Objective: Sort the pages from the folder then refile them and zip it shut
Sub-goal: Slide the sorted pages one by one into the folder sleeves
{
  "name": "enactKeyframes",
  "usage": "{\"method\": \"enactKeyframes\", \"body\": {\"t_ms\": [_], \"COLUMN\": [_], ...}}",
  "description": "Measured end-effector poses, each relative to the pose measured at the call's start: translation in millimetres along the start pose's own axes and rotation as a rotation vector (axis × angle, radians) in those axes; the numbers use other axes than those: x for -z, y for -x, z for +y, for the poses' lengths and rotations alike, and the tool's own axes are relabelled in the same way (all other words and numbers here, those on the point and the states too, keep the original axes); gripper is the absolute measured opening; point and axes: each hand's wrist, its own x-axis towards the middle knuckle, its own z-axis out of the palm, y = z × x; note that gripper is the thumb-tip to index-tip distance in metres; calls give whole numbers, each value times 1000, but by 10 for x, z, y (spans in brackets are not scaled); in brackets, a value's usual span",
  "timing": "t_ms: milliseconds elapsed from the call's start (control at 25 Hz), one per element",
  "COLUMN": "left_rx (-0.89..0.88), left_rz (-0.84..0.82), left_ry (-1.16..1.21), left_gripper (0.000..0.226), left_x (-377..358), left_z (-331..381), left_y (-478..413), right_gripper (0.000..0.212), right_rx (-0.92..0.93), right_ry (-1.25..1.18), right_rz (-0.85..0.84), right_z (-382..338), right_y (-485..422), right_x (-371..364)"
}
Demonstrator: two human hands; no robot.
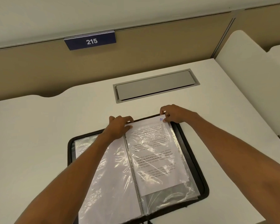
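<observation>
Left hand [120,125] — fingers curled, pinching the top left corner of the page [158,156]. The page, marked 10, lies between both hands, partly inside a clear sleeve of the open folder [202,180] on the counter [39,126]. Right hand [173,113] — thumb and fingers pinching the page's top right corner.

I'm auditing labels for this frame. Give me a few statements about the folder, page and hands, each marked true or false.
The folder lies open on the desk. True.
The page bears a handwritten 7. False: it reads 10.
The left hand and right hand both hold the page's top edge. True.
The page lies on the folder's left half. False: it lies on the right half.
The grey hatch in the desk stands upright. False: its lid lies flat.
</observation>
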Motion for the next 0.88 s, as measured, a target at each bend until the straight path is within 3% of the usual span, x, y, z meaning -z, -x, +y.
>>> {"method": "enactKeyframes", "body": {"t_ms": [160, 360, 600, 880], "left_rx": [-23, -7, -5, 6], "left_rz": [12, 64, 57, 85], "left_ry": [17, 112, 125, 171], "left_gripper": [20, 7, 13, 24], "left_x": [-47, -169, -148, -258], "left_z": [-18, -20, 42, 83], "left_y": [12, 75, 72, 85], "right_gripper": [38, 20, 26, 13], "right_rx": [30, 50, 113, 96], "right_ry": [-7, -34, -37, -52], "right_rz": [-4, -17, -23, -42], "right_z": [-8, 35, 82, 111], "right_y": [39, 50, 42, 49], "right_x": [-86, -121, -131, -95]}}
